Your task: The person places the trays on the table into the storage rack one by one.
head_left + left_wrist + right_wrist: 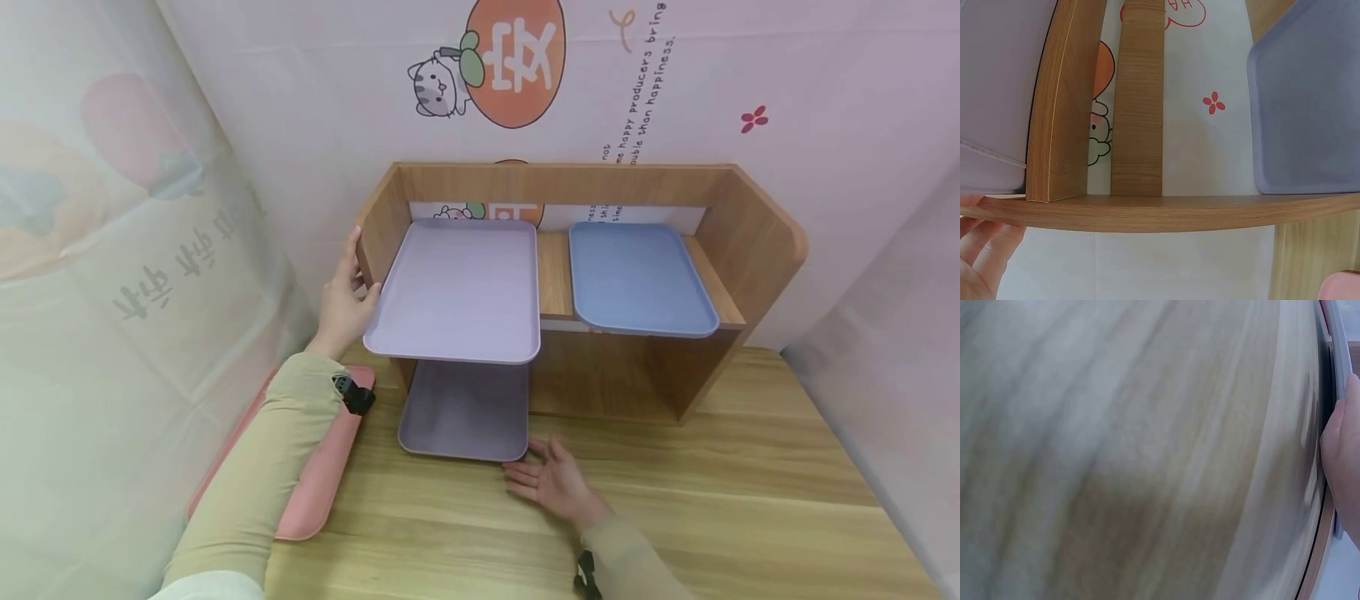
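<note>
A two-level wooden desk shelf (600,367) stands against the back wall. My left hand (347,304) grips its left side panel (1210,214), fingers along the outer face and thumb near the upper tray. On the upper board lie a lilac tray (457,292) at left and a blue tray (637,275) at right, both jutting past its front edge. Below, a greyish-purple tray (468,408) lies partly inside the lower left space; its back end is hidden. My right hand (555,483), fingers extended, touches this lower tray's front right corner.
A pink tray (330,467) lies on the wooden table (750,500) at left, partly behind my left forearm. Printed cloth (300,100) hangs at the back and both sides. The lower right space of the shelf shows bare wood.
</note>
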The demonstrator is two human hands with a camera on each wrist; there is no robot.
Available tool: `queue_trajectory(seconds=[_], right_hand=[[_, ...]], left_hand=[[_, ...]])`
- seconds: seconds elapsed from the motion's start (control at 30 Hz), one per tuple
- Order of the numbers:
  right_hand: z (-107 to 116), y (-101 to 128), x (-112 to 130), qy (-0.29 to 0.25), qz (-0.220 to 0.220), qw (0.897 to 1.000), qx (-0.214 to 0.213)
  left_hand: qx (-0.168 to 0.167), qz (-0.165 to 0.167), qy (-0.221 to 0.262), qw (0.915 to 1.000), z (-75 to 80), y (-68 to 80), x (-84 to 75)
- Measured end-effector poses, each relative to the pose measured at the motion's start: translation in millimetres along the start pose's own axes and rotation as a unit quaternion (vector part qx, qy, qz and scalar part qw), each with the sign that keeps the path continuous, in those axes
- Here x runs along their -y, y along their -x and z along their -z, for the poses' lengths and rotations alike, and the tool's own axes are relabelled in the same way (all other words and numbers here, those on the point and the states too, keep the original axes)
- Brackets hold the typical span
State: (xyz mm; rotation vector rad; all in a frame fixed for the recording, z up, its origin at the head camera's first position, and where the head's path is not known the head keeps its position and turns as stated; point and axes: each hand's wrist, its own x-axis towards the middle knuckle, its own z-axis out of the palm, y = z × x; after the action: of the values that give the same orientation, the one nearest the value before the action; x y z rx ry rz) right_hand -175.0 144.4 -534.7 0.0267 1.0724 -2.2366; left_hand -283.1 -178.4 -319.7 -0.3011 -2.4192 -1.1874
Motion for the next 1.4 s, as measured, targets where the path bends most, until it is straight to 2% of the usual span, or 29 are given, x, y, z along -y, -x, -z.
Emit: queue_trajectory(seconds=[0.33, 0.47, 0.57, 0.7, 0.8, 0.9, 1.1, 1.27, 1.4], right_hand=[[3, 9, -3, 0.027, 0.01, 1.0, -0.008], [15, 23, 5, -0.013, 0.016, 1.0, -0.005], [33, 36, 14, -0.059, 0.02, 0.998, 0.016], [61, 54, 32, -0.111, 0.03, 0.991, 0.063], [81, 68, 47, -0.15, 0.043, 0.984, 0.083], [99, 80, 61, -0.186, 0.059, 0.974, 0.112], [118, 103, 92, -0.224, 0.078, 0.954, 0.18], [120, 122, 123, -0.235, 0.106, 0.95, 0.178], [118, 137, 152, -0.217, 0.16, 0.954, 0.132]], left_hand=[[0.002, -0.002, 0.002, 1.0, -1.0, 0.5, 1.9], [-0.001, -0.006, 0.002, 1.0, -0.9, 0.4, 1.2], [-0.006, -0.012, 0.002, 0.9999, -0.7, 0.5, 0.9], [-0.01, -0.02, 0.0, 0.9997, 0.0, 0.7, 0.6], [-0.01, -0.022, 0.002, 0.9997, 0.4, 0.6, -0.2], [-0.009, -0.021, 0.003, 0.9997, 1.0, 1.0, -0.7], [-0.007, -0.017, 0.005, 0.9998, 1.1, 1.5, -1.6], [-0.01, -0.018, 0.001, 0.9998, 1.3, 2.2, -1.3], [-0.012, -0.02, 0.002, 0.9997, 1.2, 2.3, -0.9]])
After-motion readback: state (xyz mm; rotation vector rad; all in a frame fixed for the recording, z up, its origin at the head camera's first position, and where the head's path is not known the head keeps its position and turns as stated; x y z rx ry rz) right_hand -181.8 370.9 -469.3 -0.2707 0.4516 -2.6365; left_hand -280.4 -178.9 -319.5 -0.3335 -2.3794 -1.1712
